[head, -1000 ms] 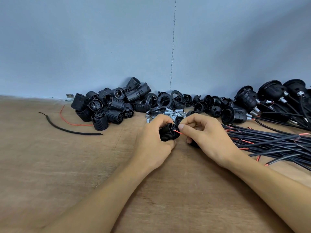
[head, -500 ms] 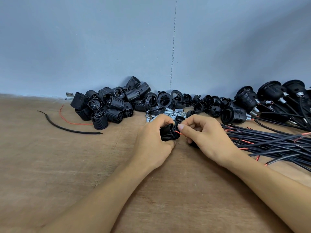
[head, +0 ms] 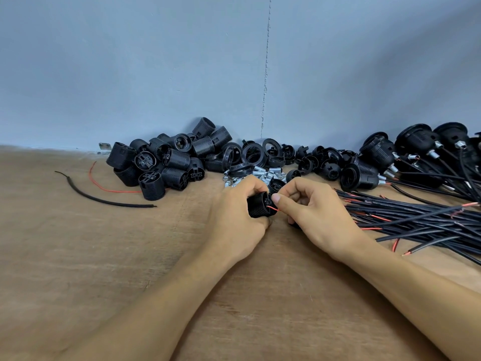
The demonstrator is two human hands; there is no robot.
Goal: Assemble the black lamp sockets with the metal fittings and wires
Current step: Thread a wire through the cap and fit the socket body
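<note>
Socket (head: 257, 209) in left hand (head: 235, 220), wire (head: 272, 209) in right (head: 320, 217)

A ribbed black socket (head: 260, 208) is being gripped on its side by the left hand (head: 239, 217), while a thin red wire (head: 272, 209) is being pinched at its end face by the right hand (head: 312, 212). Silver metal fittings (head: 263, 173) are lying heaped just behind, and black wires (head: 416, 220) are lying bundled rightward.
</note>
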